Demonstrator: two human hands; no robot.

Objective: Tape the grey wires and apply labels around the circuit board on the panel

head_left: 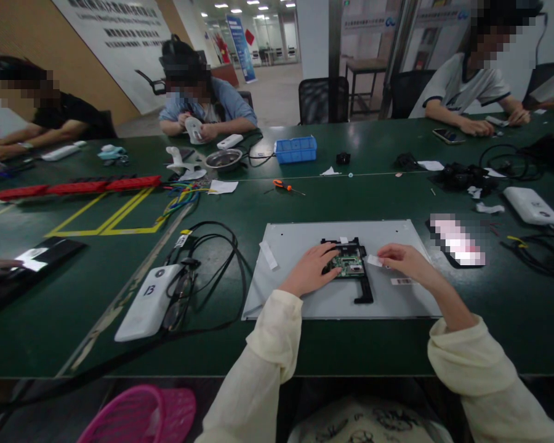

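A flat grey panel (295,301) with a barcode label lies on the green table before me. On it sits a black plastic frame (364,292) around a green circuit board (351,264). My left hand (311,269) rests on the left part of the frame and board, fingers spread. At the board's right side, my right hand (404,261) pinches a small white strip (375,261) that looks like tape or a sticker. A longer white strip (268,255) lies on the panel's left part. Under my left fingers, part of the board is hidden.
Left of the panel lie a white device (148,301) marked 13 and black cables (235,246). A phone (459,243) is to the right. Farther back are an orange-handled screwdriver (284,185), a blue basket (295,151) and a metal bowl (224,160). Several people sit around the table.
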